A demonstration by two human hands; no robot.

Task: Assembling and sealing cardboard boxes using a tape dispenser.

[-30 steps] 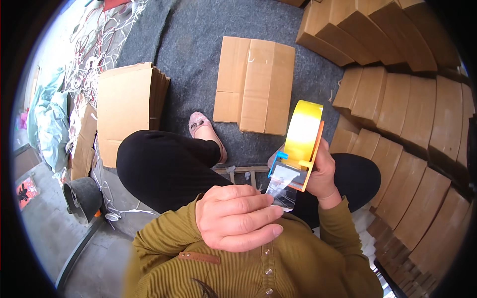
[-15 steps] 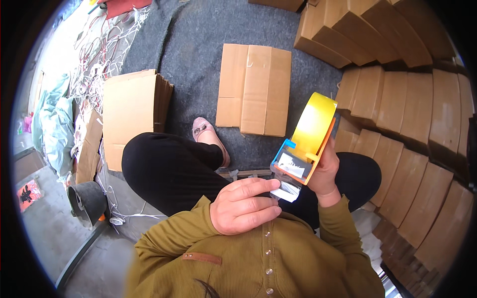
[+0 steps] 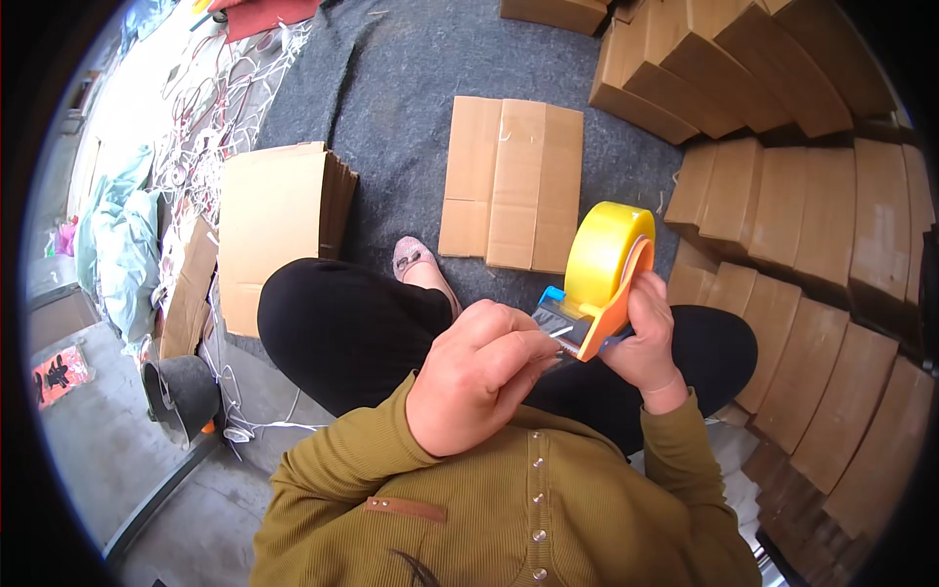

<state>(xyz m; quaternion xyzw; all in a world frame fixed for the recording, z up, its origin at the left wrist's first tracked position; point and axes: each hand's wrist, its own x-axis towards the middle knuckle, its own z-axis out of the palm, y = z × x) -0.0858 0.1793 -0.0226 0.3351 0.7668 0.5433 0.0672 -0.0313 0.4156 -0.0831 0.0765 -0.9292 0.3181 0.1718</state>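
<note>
My right hand (image 3: 646, 333) grips a tape dispenser (image 3: 590, 333) with an orange side and a blue tab, raised over my lap. It carries a thick roll of yellowish packing tape (image 3: 603, 254). My left hand (image 3: 479, 377) is closed, its fingertips pinched at the dispenser's cutting edge on the clear tape end, which they mostly hide. Beyond the dispenser, a flattened cardboard box (image 3: 514, 181) lies on the grey floor mat (image 3: 411, 117), touched by neither hand.
A stack of flattened cardboard (image 3: 274, 230) stands left of my knee. Rows of brown cartons (image 3: 792, 205) rise along the right side. Tangled white straps (image 3: 210, 117), a pale green plastic bag (image 3: 127, 254) and a dark cone-shaped object (image 3: 181, 396) are at the left.
My left fingers, previously spread over the clear tape tail, have curled into a pinch at the cutter. The dispenser has tilted and come slightly lower. The view has shifted a little.
</note>
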